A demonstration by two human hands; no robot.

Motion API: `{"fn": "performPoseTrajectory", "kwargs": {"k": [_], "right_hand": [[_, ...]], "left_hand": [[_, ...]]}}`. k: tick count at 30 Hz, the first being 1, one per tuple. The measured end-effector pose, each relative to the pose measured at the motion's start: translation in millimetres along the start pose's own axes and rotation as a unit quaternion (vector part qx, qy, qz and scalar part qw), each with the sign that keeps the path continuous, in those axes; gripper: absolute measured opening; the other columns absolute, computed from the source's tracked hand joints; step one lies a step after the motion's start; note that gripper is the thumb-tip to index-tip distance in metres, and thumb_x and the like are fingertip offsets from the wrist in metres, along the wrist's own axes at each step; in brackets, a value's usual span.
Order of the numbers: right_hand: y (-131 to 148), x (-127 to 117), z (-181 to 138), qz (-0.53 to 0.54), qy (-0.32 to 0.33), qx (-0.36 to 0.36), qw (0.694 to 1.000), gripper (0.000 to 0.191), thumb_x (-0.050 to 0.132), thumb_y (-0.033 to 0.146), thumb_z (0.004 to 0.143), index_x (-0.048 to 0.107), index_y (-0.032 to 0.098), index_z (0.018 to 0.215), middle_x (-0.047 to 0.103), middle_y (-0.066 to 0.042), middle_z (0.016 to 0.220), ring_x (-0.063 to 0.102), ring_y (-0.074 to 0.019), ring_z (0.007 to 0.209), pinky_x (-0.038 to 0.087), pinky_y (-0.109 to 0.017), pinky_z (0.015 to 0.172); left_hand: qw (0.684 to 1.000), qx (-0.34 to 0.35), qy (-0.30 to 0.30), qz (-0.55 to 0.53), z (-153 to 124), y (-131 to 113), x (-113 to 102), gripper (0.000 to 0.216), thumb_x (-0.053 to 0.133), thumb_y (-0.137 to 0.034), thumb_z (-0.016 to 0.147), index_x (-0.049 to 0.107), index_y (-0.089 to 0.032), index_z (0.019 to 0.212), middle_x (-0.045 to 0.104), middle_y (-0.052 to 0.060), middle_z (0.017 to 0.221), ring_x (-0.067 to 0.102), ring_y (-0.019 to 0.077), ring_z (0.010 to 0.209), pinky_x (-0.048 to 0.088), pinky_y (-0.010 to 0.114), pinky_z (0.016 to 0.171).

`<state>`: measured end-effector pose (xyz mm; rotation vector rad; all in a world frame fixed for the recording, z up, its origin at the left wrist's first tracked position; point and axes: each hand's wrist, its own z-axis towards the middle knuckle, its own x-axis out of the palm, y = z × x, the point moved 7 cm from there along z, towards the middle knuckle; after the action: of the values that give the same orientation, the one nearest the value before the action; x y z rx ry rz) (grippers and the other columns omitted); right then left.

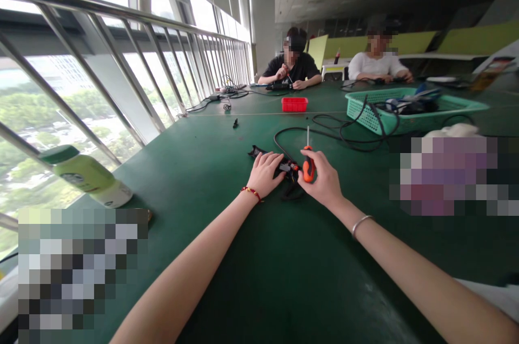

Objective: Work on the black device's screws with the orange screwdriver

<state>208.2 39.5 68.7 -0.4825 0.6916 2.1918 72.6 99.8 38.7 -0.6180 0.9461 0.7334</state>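
My left hand (265, 175) lies over a black corded device (256, 151), its fingers curved across the casing and its thumb at the near side. Small parts and a red piece show inside the casing to the right of the thumb. The device's exact kind is hard to make out. In my right hand (322, 177) is a screwdriver (308, 168) with an orange and black handle, its shaft pointing up and away from me. The fingers of that hand wrap the handle beside the device, and the thumb is close to its right end.
Beyond my hands stands a small red basket (294, 105). A teal basket (417, 111) with cables and tools is at the right, a black cord (279, 136) looping toward it. A small black part (235, 123) lies farther left. A green-capped bottle (87, 175) stands left. Two people sit opposite.
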Motion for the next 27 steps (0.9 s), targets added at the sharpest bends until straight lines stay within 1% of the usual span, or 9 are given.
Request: {"fn": "performPoseTrajectory", "kwargs": {"k": [3, 5, 6, 7, 9, 12, 15, 20, 27], "right_hand": [[16, 6, -3, 0.032, 0.036, -0.011, 0.999, 0.03, 0.049, 0.021, 0.079, 0.049, 0.023, 0.11, 0.061, -0.007, 0.097, 0.061, -0.0204, 0.085, 0.05, -0.031, 0.077], [24, 7, -4, 0.057, 0.044, -0.003, 0.997, 0.026, 0.049, 0.023, 0.08, 0.049, 0.024, 0.105, 0.063, -0.006, 0.099, 0.062, -0.0193, 0.083, 0.05, -0.03, 0.075], [25, 7, -4, 0.075, 0.04, 0.014, 0.996, 0.024, 0.05, 0.024, 0.079, 0.049, 0.024, 0.103, 0.064, -0.005, 0.098, 0.062, -0.0187, 0.08, 0.049, -0.029, 0.073], [24, 6, -4, 0.096, 0.032, 0.036, 0.994, 0.021, 0.051, 0.025, 0.079, 0.049, 0.024, 0.1, 0.065, -0.005, 0.095, 0.062, -0.0179, 0.077, 0.049, -0.029, 0.07], [19, 2, -3, 0.145, 0.004, 0.092, 0.985, 0.014, 0.051, 0.026, 0.079, 0.048, 0.024, 0.092, 0.064, -0.002, 0.082, 0.06, -0.0156, 0.066, 0.048, -0.027, 0.063], [9, -7, -2, 0.205, -0.053, 0.16, 0.964, 0.006, 0.05, 0.027, 0.079, 0.046, 0.023, 0.08, 0.056, 0.002, 0.069, 0.054, -0.0125, 0.057, 0.044, -0.024, 0.057], [4, -11, -1, 0.245, -0.084, 0.187, 0.947, 0.009, 0.05, 0.029, 0.08, 0.046, 0.022, 0.075, 0.052, 0.003, 0.066, 0.05, -0.0111, 0.055, 0.041, -0.023, 0.054], [2, -8, 0, 0.266, -0.065, 0.191, 0.943, 0.011, 0.051, 0.029, 0.08, 0.047, 0.021, 0.073, 0.047, 0.004, 0.062, 0.047, -0.0104, 0.053, 0.037, -0.023, 0.052], [-5, -8, 2, 0.272, -0.067, 0.189, 0.941, 0.01, 0.051, 0.028, 0.079, 0.047, 0.022, 0.073, 0.047, 0.004, 0.061, 0.047, -0.0106, 0.052, 0.037, -0.022, 0.05]], "left_hand": [[1.0, -0.01, -0.008, 0.02, 0, 4, -2, 0.047, 0.049, -0.039, 0.086, 0.046, -0.02, 0.129, 0.053, 0.006, 0.127, 0.041, 0.0231, 0.121, 0.022, 0.043, 0.109], [0.998, -0.041, -0.022, 0.037, 0, 9, -4, 0.048, 0.05, -0.043, 0.085, 0.048, -0.018, 0.127, 0.054, 0.008, 0.123, 0.043, 0.0254, 0.116, 0.026, 0.044, 0.105], [0.997, -0.059, -0.03, 0.043, -1, 12, -5, 0.049, 0.051, -0.045, 0.084, 0.049, -0.018, 0.126, 0.055, 0.009, 0.121, 0.043, 0.0266, 0.115, 0.028, 0.045, 0.102], [0.995, -0.074, -0.037, 0.047, -1, 15, -6, 0.05, 0.053, -0.047, 0.083, 0.05, -0.019, 0.124, 0.055, 0.01, 0.119, 0.043, 0.0276, 0.113, 0.03, 0.046, 0.1], [0.994, -0.091, -0.048, 0.048, -2, 17, -6, 0.051, 0.055, -0.049, 0.081, 0.051, -0.019, 0.123, 0.055, 0.01, 0.116, 0.043, 0.0286, 0.111, 0.031, 0.046, 0.098], [0.994, -0.089, -0.048, 0.041, -3, 17, -5, 0.05, 0.055, -0.048, 0.081, 0.051, -0.018, 0.122, 0.055, 0.01, 0.117, 0.043, 0.0279, 0.112, 0.03, 0.045, 0.099], [0.995, -0.087, -0.037, 0.029, -2, 17, -2, 0.049, 0.054, -0.047, 0.083, 0.049, -0.018, 0.122, 0.054, 0.009, 0.121, 0.042, 0.0262, 0.115, 0.025, 0.044, 0.103], [0.995, -0.094, -0.02, 0.031, -2, 18, 0, 0.05, 0.054, -0.047, 0.083, 0.047, -0.016, 0.122, 0.054, 0.01, 0.123, 0.042, 0.026, 0.117, 0.024, 0.043, 0.105], [0.995, -0.087, -0.029, 0.034, -2, 17, 0, 0.048, 0.053, -0.046, 0.083, 0.047, -0.017, 0.122, 0.055, 0.011, 0.121, 0.043, 0.0265, 0.116, 0.026, 0.045, 0.103]]}}
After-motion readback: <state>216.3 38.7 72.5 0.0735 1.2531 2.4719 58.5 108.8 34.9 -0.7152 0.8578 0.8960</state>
